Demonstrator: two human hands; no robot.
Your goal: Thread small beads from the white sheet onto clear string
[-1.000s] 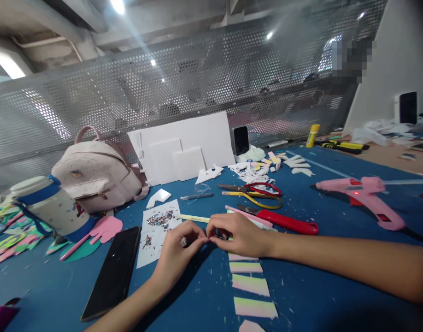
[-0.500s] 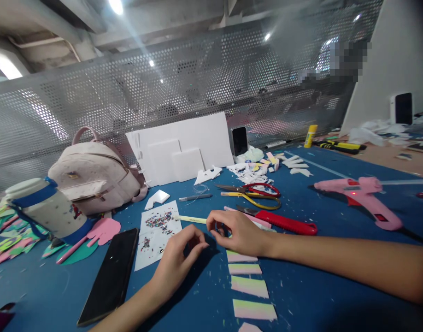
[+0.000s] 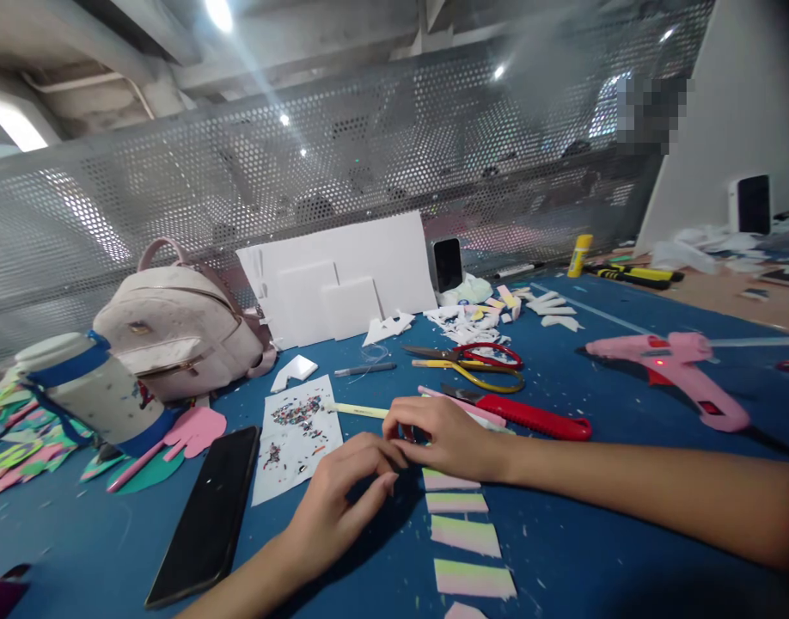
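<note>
My left hand lies low over the blue table mat, fingers stretched toward the right, nothing visible in them. Its fingertips meet my right hand, whose fingers are curled down in a pinch at the top of a row of pink-and-green paper strips. What the right fingers pinch is hidden. A white sheet sprinkled with coloured bits lies just left of the hands. A pale yellow pen runs behind them.
A black phone lies at the front left. A red utility knife, scissors and a pink glue gun lie beyond the right hand. A backpack, a bottle and white foam boards stand behind.
The hands, pinched together a second ago, parted, then met again. My left hand has dropped lower with its fingers straightened; the small white piece it held no longer shows.
</note>
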